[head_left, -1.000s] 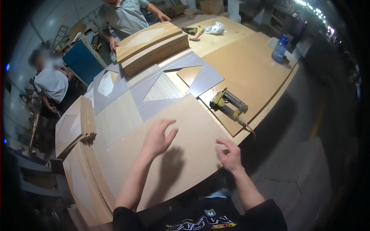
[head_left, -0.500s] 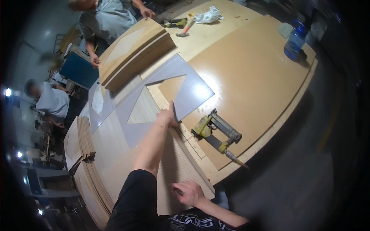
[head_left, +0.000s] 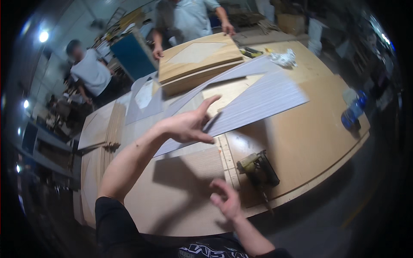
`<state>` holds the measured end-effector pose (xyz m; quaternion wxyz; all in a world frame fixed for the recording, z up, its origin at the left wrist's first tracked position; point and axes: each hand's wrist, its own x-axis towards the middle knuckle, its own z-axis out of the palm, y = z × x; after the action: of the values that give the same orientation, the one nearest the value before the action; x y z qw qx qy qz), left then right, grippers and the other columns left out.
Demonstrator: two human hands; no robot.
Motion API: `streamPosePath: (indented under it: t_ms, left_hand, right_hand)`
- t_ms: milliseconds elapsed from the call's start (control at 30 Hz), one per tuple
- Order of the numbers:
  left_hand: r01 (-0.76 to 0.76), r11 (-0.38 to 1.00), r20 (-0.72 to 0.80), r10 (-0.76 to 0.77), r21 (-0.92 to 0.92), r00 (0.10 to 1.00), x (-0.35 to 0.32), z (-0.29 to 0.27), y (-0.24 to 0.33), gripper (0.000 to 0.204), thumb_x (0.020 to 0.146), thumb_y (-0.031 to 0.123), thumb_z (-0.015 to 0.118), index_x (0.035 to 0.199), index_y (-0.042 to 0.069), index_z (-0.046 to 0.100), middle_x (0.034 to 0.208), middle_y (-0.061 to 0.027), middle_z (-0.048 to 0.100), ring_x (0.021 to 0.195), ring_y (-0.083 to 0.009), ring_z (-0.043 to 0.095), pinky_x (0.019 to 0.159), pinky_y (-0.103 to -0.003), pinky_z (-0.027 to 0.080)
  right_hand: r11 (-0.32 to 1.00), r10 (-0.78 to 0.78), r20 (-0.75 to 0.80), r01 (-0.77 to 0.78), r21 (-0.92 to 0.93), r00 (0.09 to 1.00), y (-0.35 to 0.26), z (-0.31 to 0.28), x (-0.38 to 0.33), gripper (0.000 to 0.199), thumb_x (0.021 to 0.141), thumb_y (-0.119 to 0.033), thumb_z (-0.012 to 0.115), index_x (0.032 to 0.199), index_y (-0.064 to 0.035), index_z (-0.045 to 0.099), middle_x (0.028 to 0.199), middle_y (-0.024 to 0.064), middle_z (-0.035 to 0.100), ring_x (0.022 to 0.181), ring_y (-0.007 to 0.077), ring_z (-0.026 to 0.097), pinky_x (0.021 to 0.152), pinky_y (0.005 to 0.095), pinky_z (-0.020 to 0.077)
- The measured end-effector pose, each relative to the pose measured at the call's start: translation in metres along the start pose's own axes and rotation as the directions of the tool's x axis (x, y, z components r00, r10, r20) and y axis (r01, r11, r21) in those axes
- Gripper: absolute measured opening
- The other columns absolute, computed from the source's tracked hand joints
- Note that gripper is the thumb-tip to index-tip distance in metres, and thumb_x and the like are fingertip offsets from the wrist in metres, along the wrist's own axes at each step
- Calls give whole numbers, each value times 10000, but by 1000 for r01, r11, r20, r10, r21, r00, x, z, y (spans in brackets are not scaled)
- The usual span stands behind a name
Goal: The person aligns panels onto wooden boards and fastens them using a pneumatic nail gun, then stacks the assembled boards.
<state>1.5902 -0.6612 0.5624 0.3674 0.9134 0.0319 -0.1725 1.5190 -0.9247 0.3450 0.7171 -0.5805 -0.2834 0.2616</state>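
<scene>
My left hand (head_left: pixel 187 125) grips the near border of a thin grey panel (head_left: pixel 262 99) with a diamond-shaped cutout. One digit reaches toward the cutout, another spreads below the outer edge. The panel is tilted, its near edge raised over the worktable and casting a shadow. Under it lies a pale wood-grain board (head_left: pixel 185 202). Lower right, my right hand (head_left: pixel 229 202) hovers above the board's edge, fingers loosely bent and apart, holding nothing. A yellow-and-black nail gun (head_left: pixel 258 170) lies to the right of it, with a hose fitting toward me.
Across the table a person's hands (head_left: pixel 228 29) rest on a stack of wooden panels (head_left: pixel 200 56). A blue bottle (head_left: pixel 355 112) stands far right on a brown sheet (head_left: pixel 318 129). Crumpled white plastic (head_left: pixel 284 58) lies at the back. Stacked boards (head_left: pixel 114 124) sit left.
The grey panel, flat before, has been lifted and tilted at its near edge by my left hand. My right hand has moved forward and uncurled. The view has swung.
</scene>
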Motion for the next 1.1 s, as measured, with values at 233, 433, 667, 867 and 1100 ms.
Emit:
streamPosePath:
  t_ms: [233, 433, 667, 867, 1100]
  left_hand:
    - [-681, 664, -378, 571, -309, 729, -132, -11, 113, 1109, 886, 82, 796, 1608, 151, -43, 1276, -256, 604, 981, -230, 666, 876, -345, 551]
    - [-594, 800, -709, 367, -91, 602, -307, 17, 89, 862, 869, 144, 831, 1516, 15, 275, 1342, -230, 588, 1284, -313, 585, 1108, -450, 473]
    - [-153, 923, -786, 380, 352, 487, -421, 223, -23, 252, 809, 62, 805, 1053, 109, 768, 898, -65, 755, 836, -244, 732, 786, -368, 575]
    - [301, 777, -559, 78, 553, 826, -417, 257, -58, 879, 618, 269, 881, 1420, 161, 537, 1424, -89, 522, 1352, -295, 469, 1136, -692, 298]
    - [158, 889, -519, 99, 429, 849, -424, 313, -109, 885, 503, 333, 932, 1306, 154, 606, 1189, -67, 602, 1203, -290, 534, 1144, -654, 301]
  right_hand:
    - [785, -430, 250, 496, -370, 867, -174, 55, 126, 1206, 636, -258, 937, 1567, -27, 206, 1500, 227, 407, 1368, 363, 472, 1098, 462, 447]
    - [289, -828, 358, 875, -388, 432, -260, 102, 77, 1049, 558, -195, 922, 1497, -135, 459, 1219, 116, 612, 1119, 303, 596, 1001, 448, 457]
    - [-21, -292, 802, 835, -550, 521, -210, 138, -8, 730, 649, -335, 839, 1345, -302, 620, 978, 5, 568, 1090, 163, 616, 1216, 631, 145]
    - [143, 104, 862, 850, -507, 497, -147, 147, -83, 790, 629, -465, 890, 1321, -223, 596, 1063, 48, 583, 1141, 245, 601, 1169, 770, 136]
    - [209, 233, 615, 579, -788, 753, -82, 119, -121, 900, 793, -767, 649, 1502, -237, 486, 1561, 171, 425, 1491, 415, 297, 1166, 762, 124]
